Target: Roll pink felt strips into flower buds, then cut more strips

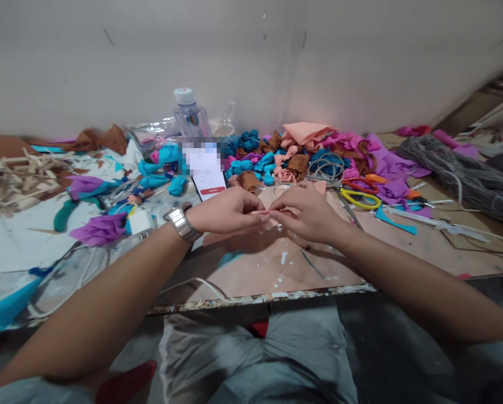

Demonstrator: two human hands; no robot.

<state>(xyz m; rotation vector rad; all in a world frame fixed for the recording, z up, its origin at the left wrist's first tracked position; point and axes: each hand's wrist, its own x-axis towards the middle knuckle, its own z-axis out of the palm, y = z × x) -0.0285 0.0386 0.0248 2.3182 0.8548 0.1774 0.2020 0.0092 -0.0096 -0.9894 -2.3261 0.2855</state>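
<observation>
My left hand, with a metal watch on its wrist, is closed in a pinch on a strip of peach crepe paper. From the other side my right hand pinches the same paper, its thumb close to my left fingertips. Both hands are just above the tabletop, near its front edge. Part of the paper is hidden behind the fingers. Behind the hands lies a heap of crumpled crepe paper pieces in blue, brown, pink and peach.
A phone leans before a clear bottle. To the right are yellow-handled scissors, a glue gun and a grey yarn bundle. Wooden sticks, a white charger and a purple paper flower lie left.
</observation>
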